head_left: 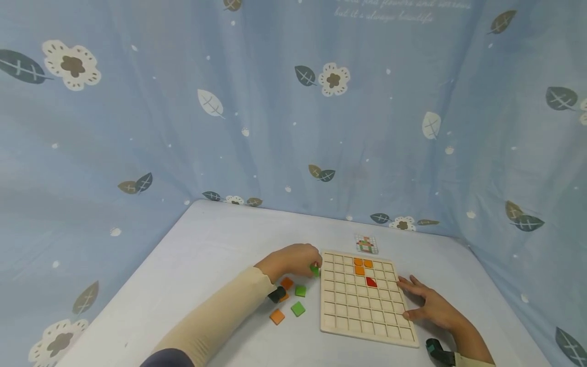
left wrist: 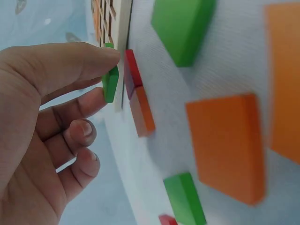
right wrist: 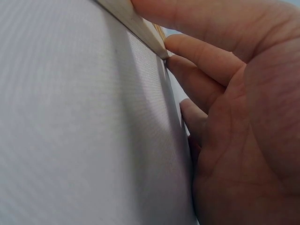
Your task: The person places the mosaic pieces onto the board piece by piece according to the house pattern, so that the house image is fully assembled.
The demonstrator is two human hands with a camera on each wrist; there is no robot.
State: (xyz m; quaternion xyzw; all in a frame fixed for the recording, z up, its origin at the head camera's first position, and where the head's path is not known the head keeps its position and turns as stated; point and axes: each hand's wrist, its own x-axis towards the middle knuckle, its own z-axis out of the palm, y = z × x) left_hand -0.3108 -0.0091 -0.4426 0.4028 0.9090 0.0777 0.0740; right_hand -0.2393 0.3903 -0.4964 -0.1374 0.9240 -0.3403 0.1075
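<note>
My left hand (head_left: pixel 295 259) pinches a small green tile (left wrist: pixel 111 84) between thumb and index finger, just off the left edge of a wooden grid board (head_left: pixel 337 330). The other fingers of that hand are bent and hold nothing. On the board, orange pieces (head_left: pixel 359 270) sit in several squares near the far edge, with a red quarter-round piece (head_left: pixel 371 282) just below and right of them. My right hand (head_left: pixel 433 305) rests at the board's right edge, fingers spread; in the right wrist view the thumb and fingertips touch the board's side (right wrist: pixel 140 28).
Loose green tiles (head_left: pixel 298 309) and orange tiles (head_left: pixel 277 316) lie left of the board, under and near my left forearm. The left wrist view also shows a red tile (left wrist: pixel 132 68) among them. Behind the board lies a pattern card (head_left: pixel 366 243). A blue curtain (head_left: pixel 275 127) hangs behind the white table.
</note>
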